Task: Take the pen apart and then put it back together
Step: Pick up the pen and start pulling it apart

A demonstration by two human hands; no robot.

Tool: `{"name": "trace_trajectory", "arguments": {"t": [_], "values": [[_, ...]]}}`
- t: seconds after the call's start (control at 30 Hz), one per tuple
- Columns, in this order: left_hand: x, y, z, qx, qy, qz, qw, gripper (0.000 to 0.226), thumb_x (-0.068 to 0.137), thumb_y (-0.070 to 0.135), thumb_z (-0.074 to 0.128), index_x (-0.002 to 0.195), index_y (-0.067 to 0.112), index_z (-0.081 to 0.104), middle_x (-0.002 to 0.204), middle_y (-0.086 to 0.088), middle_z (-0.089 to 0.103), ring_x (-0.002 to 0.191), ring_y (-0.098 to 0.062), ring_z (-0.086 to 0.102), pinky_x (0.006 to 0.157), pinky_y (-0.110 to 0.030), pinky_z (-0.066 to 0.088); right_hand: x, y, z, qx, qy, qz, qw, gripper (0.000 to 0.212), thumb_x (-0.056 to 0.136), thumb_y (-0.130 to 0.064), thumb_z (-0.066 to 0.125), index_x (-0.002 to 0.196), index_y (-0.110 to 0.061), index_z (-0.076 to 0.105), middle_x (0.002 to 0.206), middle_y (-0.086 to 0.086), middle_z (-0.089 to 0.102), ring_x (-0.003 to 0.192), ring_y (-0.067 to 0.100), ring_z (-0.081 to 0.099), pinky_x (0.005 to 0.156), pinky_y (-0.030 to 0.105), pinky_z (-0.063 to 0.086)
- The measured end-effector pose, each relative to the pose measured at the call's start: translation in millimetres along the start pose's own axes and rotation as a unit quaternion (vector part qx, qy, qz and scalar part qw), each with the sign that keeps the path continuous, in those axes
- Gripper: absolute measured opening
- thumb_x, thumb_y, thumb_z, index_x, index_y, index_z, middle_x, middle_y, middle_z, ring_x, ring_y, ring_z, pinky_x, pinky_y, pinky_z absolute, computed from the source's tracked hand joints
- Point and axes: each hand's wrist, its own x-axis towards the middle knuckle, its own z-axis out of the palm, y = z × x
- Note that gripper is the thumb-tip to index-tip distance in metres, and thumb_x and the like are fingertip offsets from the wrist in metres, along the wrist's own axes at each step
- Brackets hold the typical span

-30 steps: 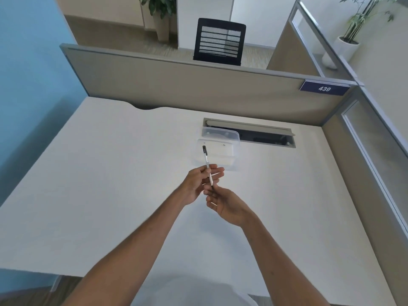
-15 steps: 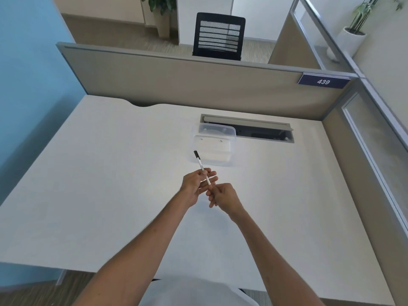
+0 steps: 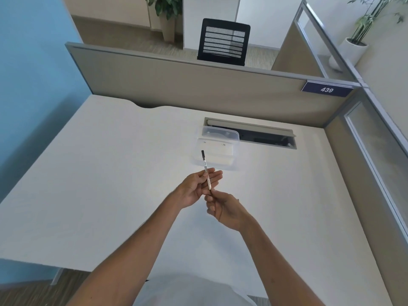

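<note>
A thin white pen (image 3: 206,171) with a black end pointing away from me is held above the white desk (image 3: 110,173). My left hand (image 3: 196,188) cradles the pen's barrel in loosely curled fingers, palm turned toward me. My right hand (image 3: 225,209) pinches the pen's near end between fingertips, just below and right of the left hand. The near tip is hidden inside those fingers.
A clear plastic box (image 3: 217,149) with its lid tilted up stands just beyond the hands. Behind it lies an open cable slot (image 3: 265,138) in the desk. Grey partitions (image 3: 198,85) fence the back and right sides.
The pen has tilted so its black end leans slightly further left. Both hands have stayed together on it, and my head has shifted, changing the framing.
</note>
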Motion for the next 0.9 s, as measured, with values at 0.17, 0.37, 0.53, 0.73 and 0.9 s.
{"name": "trace_trajectory", "arguments": {"t": [0.17, 0.37, 0.53, 0.73, 0.9], "values": [[10, 0, -8, 0.017, 0.065, 0.019, 0.998, 0.018, 0.113, 0.006, 0.053, 0.119, 0.003, 0.069, 0.111, -0.013, 0.083, 0.109, -0.027, 0.081, 0.098, -0.039, 0.065, 10, -3, 4, -0.166, 0.081, -0.041, 0.982, 0.037, 0.117, -0.032, 0.047, 0.088, -0.014, 0.059, 0.069, -0.002, 0.045, 0.052, 0.012, 0.038, 0.059, 0.025, 0.035], [22, -4, -13, 0.039, 0.138, 0.027, 0.989, 0.017, 0.108, 0.007, 0.063, 0.122, 0.003, 0.072, 0.106, -0.010, 0.084, 0.097, -0.022, 0.084, 0.092, -0.036, 0.065, 22, -2, 3, -0.402, 0.162, -0.104, 0.895, 0.039, 0.116, -0.020, 0.044, 0.084, -0.011, 0.065, 0.070, 0.002, 0.060, 0.048, 0.012, 0.049, 0.054, 0.026, 0.043], [19, -2, -14, 0.041, 0.118, 0.030, 0.992, 0.027, 0.111, 0.011, 0.059, 0.133, 0.003, 0.071, 0.125, -0.012, 0.082, 0.112, -0.024, 0.081, 0.092, -0.036, 0.066, 23, -2, 3, -0.368, 0.164, -0.114, 0.908, 0.032, 0.112, -0.026, 0.057, 0.102, -0.005, 0.078, 0.087, 0.004, 0.079, 0.060, 0.017, 0.066, 0.059, 0.029, 0.048], [15, -5, -16, 0.076, 0.072, 0.021, 0.994, 0.031, 0.116, 0.013, 0.047, 0.139, 0.002, 0.065, 0.131, -0.017, 0.079, 0.125, -0.033, 0.075, 0.106, -0.044, 0.061, 22, -7, -5, -0.196, 0.111, 0.009, 0.974, 0.048, 0.116, -0.041, 0.043, 0.115, -0.007, 0.077, 0.105, 0.011, 0.080, 0.074, 0.023, 0.070, 0.067, 0.034, 0.053], [12, -6, -17, 0.060, 0.058, 0.016, 0.996, 0.027, 0.118, 0.016, 0.043, 0.135, 0.005, 0.061, 0.131, -0.019, 0.078, 0.121, -0.030, 0.077, 0.101, -0.039, 0.062, 22, -4, -5, -0.219, 0.116, -0.028, 0.968, 0.041, 0.114, -0.034, 0.054, 0.114, -0.002, 0.079, 0.101, 0.012, 0.081, 0.077, 0.023, 0.074, 0.073, 0.032, 0.055]]}}
